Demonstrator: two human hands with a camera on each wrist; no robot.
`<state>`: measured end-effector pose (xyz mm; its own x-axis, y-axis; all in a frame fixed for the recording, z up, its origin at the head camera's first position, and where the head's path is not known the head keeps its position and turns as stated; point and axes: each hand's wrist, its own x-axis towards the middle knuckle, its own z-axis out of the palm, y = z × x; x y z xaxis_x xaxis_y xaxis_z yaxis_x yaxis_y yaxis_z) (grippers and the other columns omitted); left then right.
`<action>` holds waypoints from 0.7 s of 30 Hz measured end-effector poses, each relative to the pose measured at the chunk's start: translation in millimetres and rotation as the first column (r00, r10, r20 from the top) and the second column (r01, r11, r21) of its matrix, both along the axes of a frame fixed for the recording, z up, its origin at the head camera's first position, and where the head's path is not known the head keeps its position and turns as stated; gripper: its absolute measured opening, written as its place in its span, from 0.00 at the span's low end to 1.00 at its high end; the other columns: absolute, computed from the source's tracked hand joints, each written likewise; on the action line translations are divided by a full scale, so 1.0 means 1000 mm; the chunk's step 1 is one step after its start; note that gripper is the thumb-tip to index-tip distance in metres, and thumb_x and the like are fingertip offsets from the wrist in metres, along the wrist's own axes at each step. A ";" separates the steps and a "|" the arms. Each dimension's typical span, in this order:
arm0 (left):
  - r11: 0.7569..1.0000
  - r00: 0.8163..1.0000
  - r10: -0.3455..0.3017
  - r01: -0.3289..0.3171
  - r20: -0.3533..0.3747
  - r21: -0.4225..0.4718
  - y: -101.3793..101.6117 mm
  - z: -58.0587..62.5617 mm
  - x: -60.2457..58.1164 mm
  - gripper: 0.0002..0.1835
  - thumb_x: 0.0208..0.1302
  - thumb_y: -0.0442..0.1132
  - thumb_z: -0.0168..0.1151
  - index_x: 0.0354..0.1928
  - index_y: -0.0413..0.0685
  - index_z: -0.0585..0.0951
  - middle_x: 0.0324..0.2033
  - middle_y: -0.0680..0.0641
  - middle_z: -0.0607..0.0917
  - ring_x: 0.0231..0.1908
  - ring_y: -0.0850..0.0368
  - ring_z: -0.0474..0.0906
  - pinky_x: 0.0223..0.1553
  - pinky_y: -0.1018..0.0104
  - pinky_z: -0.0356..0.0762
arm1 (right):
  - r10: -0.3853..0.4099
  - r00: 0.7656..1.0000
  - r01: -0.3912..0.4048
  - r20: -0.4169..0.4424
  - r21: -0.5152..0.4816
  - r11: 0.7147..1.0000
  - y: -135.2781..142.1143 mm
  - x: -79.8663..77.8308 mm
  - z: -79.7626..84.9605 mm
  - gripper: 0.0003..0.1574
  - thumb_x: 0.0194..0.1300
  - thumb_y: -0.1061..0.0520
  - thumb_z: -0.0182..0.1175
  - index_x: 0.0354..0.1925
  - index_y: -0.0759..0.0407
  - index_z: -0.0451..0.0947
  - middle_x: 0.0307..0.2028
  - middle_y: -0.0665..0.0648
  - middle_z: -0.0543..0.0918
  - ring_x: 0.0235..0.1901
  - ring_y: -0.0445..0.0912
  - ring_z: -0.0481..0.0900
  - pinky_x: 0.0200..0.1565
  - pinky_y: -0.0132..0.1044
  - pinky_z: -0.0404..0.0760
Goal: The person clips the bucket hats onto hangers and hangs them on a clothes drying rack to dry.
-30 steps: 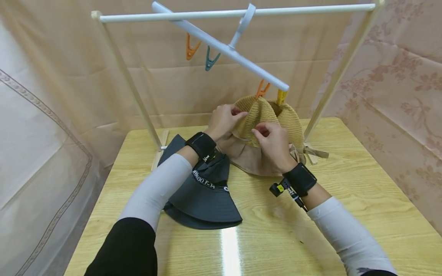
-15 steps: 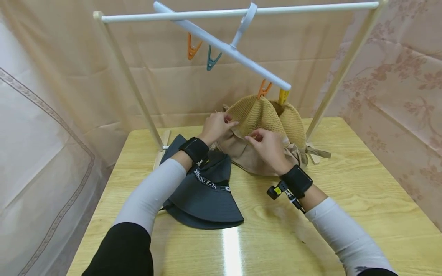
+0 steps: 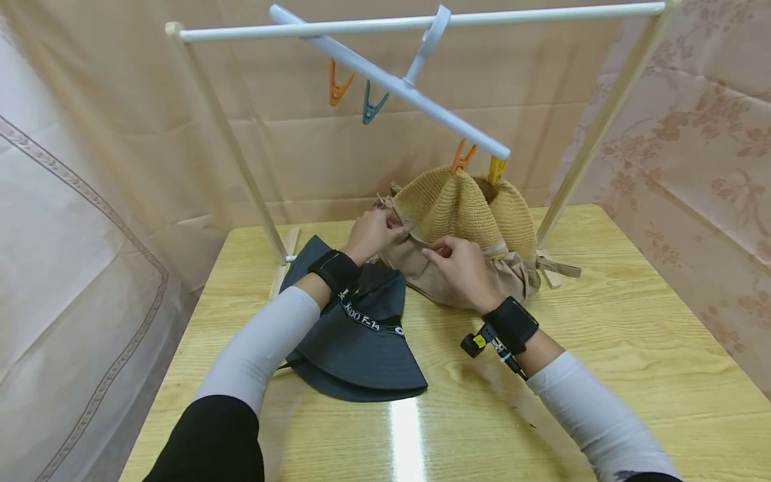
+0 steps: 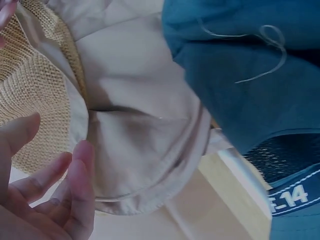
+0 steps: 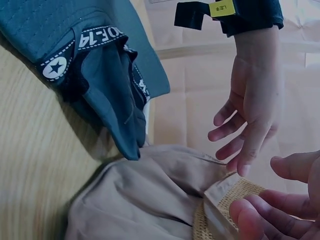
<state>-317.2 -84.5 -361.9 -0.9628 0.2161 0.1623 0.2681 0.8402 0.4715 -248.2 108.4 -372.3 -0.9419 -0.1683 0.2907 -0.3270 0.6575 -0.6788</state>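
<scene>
A sun hat with a woven straw crown (image 3: 446,201) and a beige fabric brim (image 3: 415,264) hangs by an orange clothespin (image 3: 462,158) and a yellow one (image 3: 496,170). Its brim droops onto the table. My left hand (image 3: 370,235) is at the hat's left side, fingertips right by the crown's pale inner band (image 4: 76,112), with thumb and fingers apart. In front of the crown is my right hand (image 3: 465,271), its fingers loosely bent. A gap shows between the right thumb (image 5: 292,166) and fingers in the right wrist view.
A dark bucket hat (image 3: 361,355) with a lettered band lies on the table (image 3: 602,361), under my left forearm. Overhead, a white hanger (image 3: 385,79) hooks over the rack's bar (image 3: 542,17). An orange clothespin (image 3: 338,84) and a teal one (image 3: 372,104) hang from its left half.
Both hands have moved down and slightly left, from the straw crown toward the brim. More of the crown shows now. The dark hat stays in place.
</scene>
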 end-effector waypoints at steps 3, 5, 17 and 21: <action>1.000 0.999 0.012 -0.012 0.033 -0.021 -0.006 -0.005 0.001 0.17 0.64 0.52 0.64 0.45 0.48 0.85 0.38 0.47 0.88 0.37 0.51 0.84 0.39 0.57 0.80 | 0.002 1.000 -0.002 0.006 0.006 1.000 -0.004 0.000 -0.004 0.16 0.66 0.49 0.63 0.40 0.61 0.85 0.30 0.59 0.87 0.29 0.50 0.82 0.32 0.39 0.76; 0.999 0.998 0.020 -0.018 0.052 -0.041 -0.009 -0.009 0.002 0.19 0.64 0.53 0.64 0.48 0.47 0.84 0.39 0.46 0.88 0.38 0.50 0.84 0.40 0.57 0.80 | 0.005 1.000 -0.005 0.008 0.010 1.000 -0.007 0.000 -0.008 0.15 0.66 0.50 0.64 0.39 0.61 0.85 0.30 0.60 0.87 0.28 0.50 0.82 0.32 0.39 0.76; 0.999 0.992 0.026 -0.020 0.119 -0.051 -0.026 -0.024 0.007 0.22 0.66 0.53 0.62 0.53 0.44 0.81 0.40 0.45 0.88 0.38 0.51 0.84 0.39 0.60 0.79 | 0.028 0.999 -0.028 0.039 0.016 0.999 -0.017 0.000 -0.028 0.16 0.66 0.50 0.63 0.37 0.63 0.86 0.30 0.60 0.87 0.28 0.50 0.82 0.34 0.42 0.78; 0.995 0.988 0.052 -0.040 0.146 -0.090 -0.034 -0.029 0.010 0.20 0.66 0.53 0.61 0.51 0.46 0.82 0.32 0.45 0.86 0.31 0.52 0.80 0.31 0.65 0.72 | 0.046 0.997 -0.047 0.056 0.028 0.998 -0.023 0.002 -0.036 0.16 0.66 0.50 0.63 0.37 0.62 0.86 0.30 0.60 0.87 0.28 0.49 0.83 0.33 0.41 0.79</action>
<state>-306.9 -118.4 -391.3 -0.9840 0.1780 0.0001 0.1609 0.8893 0.4280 -246.5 85.7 -408.5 -0.9474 -0.2199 0.2324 -0.3199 0.6625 -0.6773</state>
